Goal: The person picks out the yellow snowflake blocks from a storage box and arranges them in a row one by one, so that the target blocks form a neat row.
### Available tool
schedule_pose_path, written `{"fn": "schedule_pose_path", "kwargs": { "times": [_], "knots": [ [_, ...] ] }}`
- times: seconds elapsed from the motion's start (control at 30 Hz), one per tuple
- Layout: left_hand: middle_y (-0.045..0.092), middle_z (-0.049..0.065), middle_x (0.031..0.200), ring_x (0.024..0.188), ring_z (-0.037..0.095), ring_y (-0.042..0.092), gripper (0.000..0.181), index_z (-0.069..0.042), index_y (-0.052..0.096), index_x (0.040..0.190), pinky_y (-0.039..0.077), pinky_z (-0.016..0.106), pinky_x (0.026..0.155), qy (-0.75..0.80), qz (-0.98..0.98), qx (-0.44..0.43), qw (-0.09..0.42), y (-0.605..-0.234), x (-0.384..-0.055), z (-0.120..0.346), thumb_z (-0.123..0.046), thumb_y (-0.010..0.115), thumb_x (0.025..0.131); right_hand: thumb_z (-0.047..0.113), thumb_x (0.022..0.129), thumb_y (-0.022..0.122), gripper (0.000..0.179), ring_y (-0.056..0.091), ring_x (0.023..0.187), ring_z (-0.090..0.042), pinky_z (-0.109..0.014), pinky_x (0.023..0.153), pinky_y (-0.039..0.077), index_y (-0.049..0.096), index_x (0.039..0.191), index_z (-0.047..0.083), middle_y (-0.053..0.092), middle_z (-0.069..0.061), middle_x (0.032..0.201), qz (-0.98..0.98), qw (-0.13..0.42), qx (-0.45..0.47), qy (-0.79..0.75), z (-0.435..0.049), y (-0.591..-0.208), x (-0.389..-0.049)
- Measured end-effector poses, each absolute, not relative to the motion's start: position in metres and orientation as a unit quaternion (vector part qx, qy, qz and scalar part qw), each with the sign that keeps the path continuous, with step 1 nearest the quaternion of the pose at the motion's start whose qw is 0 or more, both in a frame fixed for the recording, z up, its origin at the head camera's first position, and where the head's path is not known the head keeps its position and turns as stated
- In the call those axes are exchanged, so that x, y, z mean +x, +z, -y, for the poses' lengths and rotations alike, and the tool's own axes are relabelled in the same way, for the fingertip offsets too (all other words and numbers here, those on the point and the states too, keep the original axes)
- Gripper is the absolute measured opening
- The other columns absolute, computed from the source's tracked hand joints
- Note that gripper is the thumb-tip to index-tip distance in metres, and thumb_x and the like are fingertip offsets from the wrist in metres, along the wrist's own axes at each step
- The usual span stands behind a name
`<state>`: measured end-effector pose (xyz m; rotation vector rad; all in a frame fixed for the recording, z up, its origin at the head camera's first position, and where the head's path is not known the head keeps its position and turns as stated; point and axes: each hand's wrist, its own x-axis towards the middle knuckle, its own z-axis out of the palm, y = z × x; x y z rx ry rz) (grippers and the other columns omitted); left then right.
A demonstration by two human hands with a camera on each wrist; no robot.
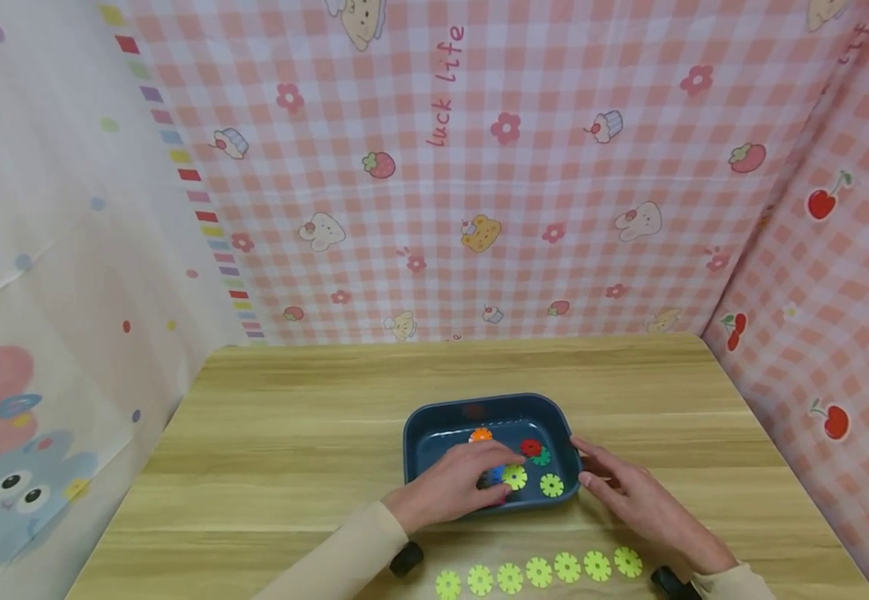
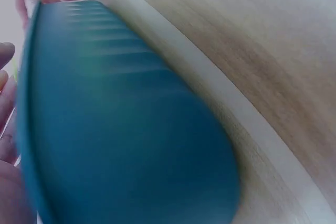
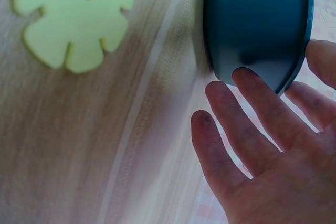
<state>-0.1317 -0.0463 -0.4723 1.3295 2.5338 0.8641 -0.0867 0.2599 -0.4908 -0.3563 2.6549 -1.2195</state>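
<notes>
A dark blue tray [image 1: 422, 417] with rounded corners stands on the table; its outer wall [image 2: 121, 119] fills much of the left wrist view. My left hand [image 1: 452, 483] reaches over its near rim and pinches a yellow-green notched plastic disc [image 1: 514, 477] between thumb and fingers. Inside lie another yellow-green disc [image 1: 551, 485], a red disc [image 1: 531, 447], a green disc [image 1: 543, 457] and an orange disc [image 1: 481, 435]; blue ones are partly hidden by my left hand. At the tray's right end, my right hand [image 1: 632, 496] rests straight, spread fingers [image 3: 252, 129] against wall and rim.
Along the front of the wooden table [image 1: 292, 433] runs a row of several yellow-green discs, one of them the rightmost disc [image 1: 627, 562]. Patterned cloth [image 1: 434, 275] closes off the back and both sides. Black straps [image 1: 407, 558] circle the wrists.
</notes>
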Motion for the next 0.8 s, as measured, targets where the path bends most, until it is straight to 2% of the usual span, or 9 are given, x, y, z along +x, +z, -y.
{"fn": "schedule_pose_path", "kwargs": {
  "times": [0.27,0.4,0.53,0.67,0.8],
  "knots": [
    [0.065,-0.004,0.137,0.128,0.01,0.058,0.038,-0.019,0.063,0.142,0.049,0.033,0.107,0.288,-0.846,0.445,0.058,-0.462,-0.113,0.06,-0.032,0.06,0.107,0.033,0.109,0.054,0.055,0.062,0.125,-0.032,-0.047,0.099,0.055,0.042,0.16,0.015,0.052,-0.021,0.152,-0.896,0.106,-0.114,-0.415,-0.26,-0.49,-0.088],
    [0.066,-0.003,0.136,0.129,0.012,0.058,0.035,-0.017,0.066,0.139,0.048,0.034,0.108,0.284,-0.84,0.461,0.036,-0.46,-0.104,0.067,-0.028,0.062,0.106,0.034,0.109,0.054,0.056,0.062,0.126,-0.032,-0.046,0.099,0.055,0.041,0.16,0.016,0.05,-0.021,0.154,-0.897,0.107,-0.112,-0.414,-0.259,-0.491,-0.088],
    [0.066,-0.003,0.135,0.128,0.013,0.058,0.034,-0.015,0.067,0.137,0.046,0.035,0.109,0.272,-0.841,0.468,0.023,-0.459,-0.096,0.075,-0.025,0.064,0.104,0.035,0.109,0.053,0.056,0.064,0.123,-0.031,-0.043,0.097,0.056,0.042,0.159,0.013,0.053,-0.021,0.151,-0.898,0.098,-0.123,-0.411,-0.259,-0.492,-0.088],
    [0.066,-0.006,0.135,0.129,0.012,0.057,0.035,-0.017,0.067,0.138,0.046,0.037,0.11,0.275,-0.843,0.462,0.031,-0.458,-0.089,0.082,-0.025,0.066,0.104,0.035,0.109,0.053,0.056,0.065,0.121,-0.031,-0.04,0.095,0.057,0.043,0.158,0.01,0.055,-0.022,0.148,-0.897,0.088,-0.136,-0.41,-0.259,-0.492,-0.087],
    [0.066,-0.007,0.134,0.129,0.011,0.057,0.036,-0.019,0.066,0.139,0.045,0.036,0.111,0.278,-0.841,0.463,0.028,-0.459,-0.084,0.088,-0.026,0.066,0.103,0.036,0.109,0.053,0.056,0.064,0.122,-0.031,-0.045,0.097,0.056,0.043,0.158,0.011,0.055,-0.022,0.148,-0.897,0.092,-0.133,-0.411,-0.259,-0.491,-0.087]
  ]
}}
